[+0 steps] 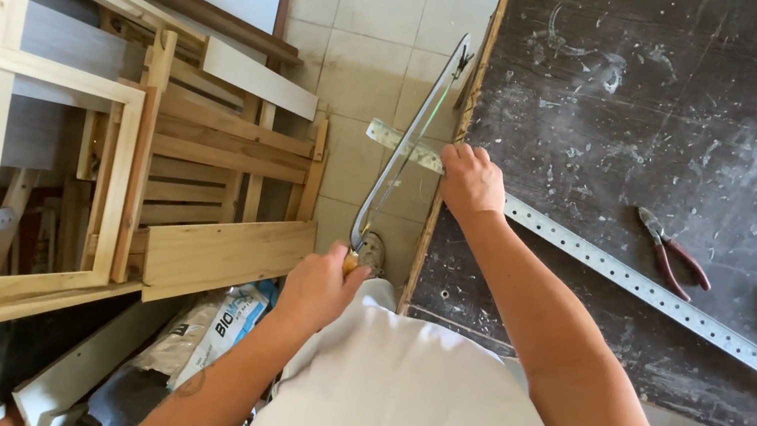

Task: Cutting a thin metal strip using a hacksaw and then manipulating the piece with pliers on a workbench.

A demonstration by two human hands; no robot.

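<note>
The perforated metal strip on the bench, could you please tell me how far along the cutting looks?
Done: the perforated metal strip lies across the dark workbench, its end overhanging the edge. In hand: the right hand presses it down at the edge while the left hand holds the hacksaw across the overhang. Left: the overhanging end looks still attached; cut depth cannot be told.

Pliers (674, 252) lie on the workbench (680, 99), right of the perforated strip (649, 292).

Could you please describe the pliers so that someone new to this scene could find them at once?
Look at the dark, scratched workbench on the right. Just above the long perforated metal strip lie the pliers, the only tool there with red handles.
</note>
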